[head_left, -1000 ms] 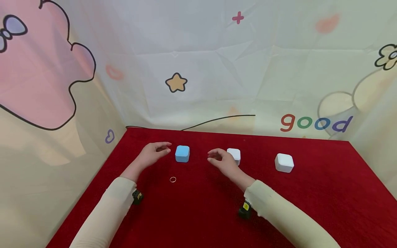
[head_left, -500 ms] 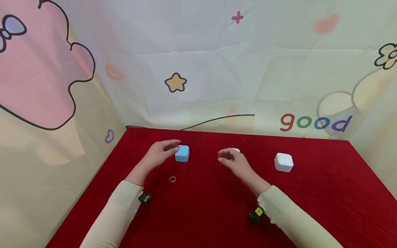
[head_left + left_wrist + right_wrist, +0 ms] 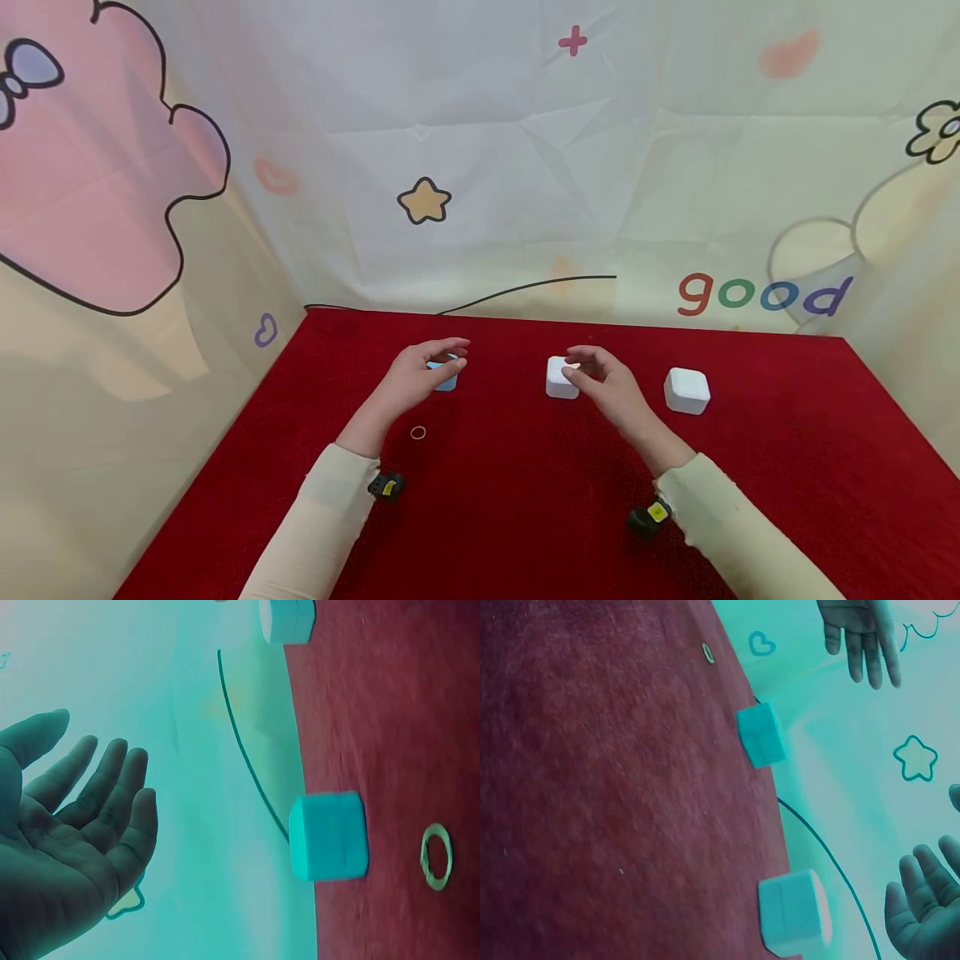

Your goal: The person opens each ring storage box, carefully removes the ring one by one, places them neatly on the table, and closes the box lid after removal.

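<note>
My left hand [image 3: 420,372] hovers over the small blue box [image 3: 447,379] in the head view and hides part of it. The left wrist view shows that palm, fingers loosely bent, apart from the blue box [image 3: 330,836]. My right hand [image 3: 617,392] hangs in the air by a small white box [image 3: 558,379], its fingertips overlapping the box's edge from the head. From the right wrist, the right hand [image 3: 930,907] appears apart from the white box [image 3: 791,913]. Neither hand holds anything. A thin gold-coloured ring [image 3: 417,432] lies flat in front of the blue box.
A second white box [image 3: 687,391] stands farther right on the red cloth [image 3: 480,517]. Behind the table hangs a pale printed curtain [image 3: 480,150], which also closes off the left and right sides. A dark wrist camera [image 3: 386,486] sits below the left sleeve.
Both hands have shifted right above the table. The left now covers part of the blue box; the right has uncovered most of the middle white box. The boxes and ring stay in place.
</note>
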The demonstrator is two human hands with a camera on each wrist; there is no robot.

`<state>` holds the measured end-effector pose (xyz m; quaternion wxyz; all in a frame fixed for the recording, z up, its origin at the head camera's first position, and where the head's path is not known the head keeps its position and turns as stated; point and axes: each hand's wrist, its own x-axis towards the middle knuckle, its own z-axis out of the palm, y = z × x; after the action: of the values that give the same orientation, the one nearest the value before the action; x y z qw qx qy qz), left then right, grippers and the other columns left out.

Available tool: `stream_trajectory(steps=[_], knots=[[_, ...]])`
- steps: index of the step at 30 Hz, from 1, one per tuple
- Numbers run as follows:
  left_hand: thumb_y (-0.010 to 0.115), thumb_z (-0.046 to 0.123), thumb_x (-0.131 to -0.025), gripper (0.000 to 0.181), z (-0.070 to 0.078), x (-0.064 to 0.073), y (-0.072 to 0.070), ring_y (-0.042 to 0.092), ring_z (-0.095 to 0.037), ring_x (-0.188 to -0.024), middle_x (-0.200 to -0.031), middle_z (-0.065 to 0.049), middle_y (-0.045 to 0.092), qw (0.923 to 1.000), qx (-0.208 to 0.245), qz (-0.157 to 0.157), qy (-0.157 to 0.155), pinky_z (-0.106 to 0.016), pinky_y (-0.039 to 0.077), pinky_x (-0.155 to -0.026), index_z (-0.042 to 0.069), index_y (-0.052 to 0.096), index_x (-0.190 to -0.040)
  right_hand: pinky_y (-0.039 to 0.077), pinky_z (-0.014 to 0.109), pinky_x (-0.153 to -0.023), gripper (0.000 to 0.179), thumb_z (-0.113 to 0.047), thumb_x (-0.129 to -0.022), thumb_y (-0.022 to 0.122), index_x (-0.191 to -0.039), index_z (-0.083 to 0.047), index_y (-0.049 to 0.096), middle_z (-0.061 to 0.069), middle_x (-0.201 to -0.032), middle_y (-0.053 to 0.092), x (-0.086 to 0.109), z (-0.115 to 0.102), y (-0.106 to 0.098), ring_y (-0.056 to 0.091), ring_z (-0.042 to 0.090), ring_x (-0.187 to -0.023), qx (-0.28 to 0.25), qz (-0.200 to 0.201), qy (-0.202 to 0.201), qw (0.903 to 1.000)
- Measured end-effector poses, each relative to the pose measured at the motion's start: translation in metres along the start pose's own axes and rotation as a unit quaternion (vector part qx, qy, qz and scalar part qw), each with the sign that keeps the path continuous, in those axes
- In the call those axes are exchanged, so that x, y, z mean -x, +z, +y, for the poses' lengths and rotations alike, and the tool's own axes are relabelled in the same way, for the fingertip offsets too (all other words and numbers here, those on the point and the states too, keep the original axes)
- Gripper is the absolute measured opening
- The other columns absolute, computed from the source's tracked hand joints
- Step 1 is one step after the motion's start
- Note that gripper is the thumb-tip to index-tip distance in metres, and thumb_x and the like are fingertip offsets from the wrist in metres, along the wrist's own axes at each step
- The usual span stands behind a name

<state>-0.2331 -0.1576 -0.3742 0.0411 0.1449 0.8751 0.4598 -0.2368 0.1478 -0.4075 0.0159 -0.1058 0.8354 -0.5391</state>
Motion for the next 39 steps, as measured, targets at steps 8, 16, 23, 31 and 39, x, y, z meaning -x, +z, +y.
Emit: stream_trajectory(steps=[8, 16, 23, 31, 39], knots=[[0.062, 0.02, -0.102, 0.046, 0.007, -0.01, 0.019, 0.062, -0.031, -0.125, -0.143, -0.014, 0.063, 0.9999, 0.011, -0.007, 0.007, -0.041, 0.057, -0.097, 0.01, 0.055, -0.147, 0.05, 0.034, -0.099, 0.053, -0.023, -0.103, 0.06, -0.15, -0.005, 0.046, 0.023, -0.148, 0.054, 0.002, 0.002, -0.018, 0.053, 0.037, -0.131, 0.025, 0.005, 0.008, 0.9996], [0.067, 0.02, -0.099, 0.056, 0.011, -0.022, 0.041, 0.059, -0.033, -0.132, -0.149, -0.013, 0.058, 0.9995, 0.027, -0.016, 0.008, -0.045, 0.056, -0.101, 0.011, 0.05, -0.151, 0.044, 0.06, -0.113, 0.065, -0.027, -0.102, 0.062, -0.157, -0.007, 0.036, 0.023, -0.158, 0.043, 0.003, 0.007, -0.031, 0.043, 0.042, -0.143, 0.032, -0.006, 0.028, 0.9991], [0.069, 0.021, -0.097, 0.057, 0.007, -0.031, 0.054, 0.057, -0.033, -0.134, -0.151, -0.012, 0.056, 0.9993, 0.033, -0.02, -0.001, -0.047, 0.057, -0.101, 0.012, 0.051, -0.151, 0.043, 0.061, -0.114, 0.069, -0.031, -0.101, 0.063, -0.159, -0.009, 0.032, 0.021, -0.161, 0.04, 0.004, 0.01, -0.035, 0.039, 0.042, -0.146, 0.029, -0.01, 0.052, 0.9982], [0.071, 0.021, -0.096, 0.06, 0.007, -0.04, 0.064, 0.054, -0.032, -0.138, -0.154, -0.011, 0.054, 0.9983, 0.045, -0.039, -0.003, -0.048, 0.055, -0.105, 0.012, 0.05, -0.151, 0.044, 0.061, -0.114, 0.07, -0.029, -0.101, 0.062, -0.159, -0.007, 0.031, 0.022, -0.161, 0.038, 0.005, 0.015, -0.039, 0.038, 0.043, -0.145, 0.028, -0.004, 0.053, 0.9982], [0.073, 0.021, -0.093, 0.066, 0.008, -0.045, 0.074, 0.048, -0.033, -0.143, -0.156, -0.011, 0.052, 0.998, 0.042, -0.046, -0.01, -0.051, 0.052, -0.109, 0.015, 0.047, -0.153, 0.042, 0.062, -0.115, 0.07, -0.027, -0.101, 0.063, -0.159, -0.006, 0.031, 0.022, -0.162, 0.037, 0.004, 0.016, -0.043, 0.038, 0.043, -0.147, 0.033, 0.0, 0.055, 0.998]])
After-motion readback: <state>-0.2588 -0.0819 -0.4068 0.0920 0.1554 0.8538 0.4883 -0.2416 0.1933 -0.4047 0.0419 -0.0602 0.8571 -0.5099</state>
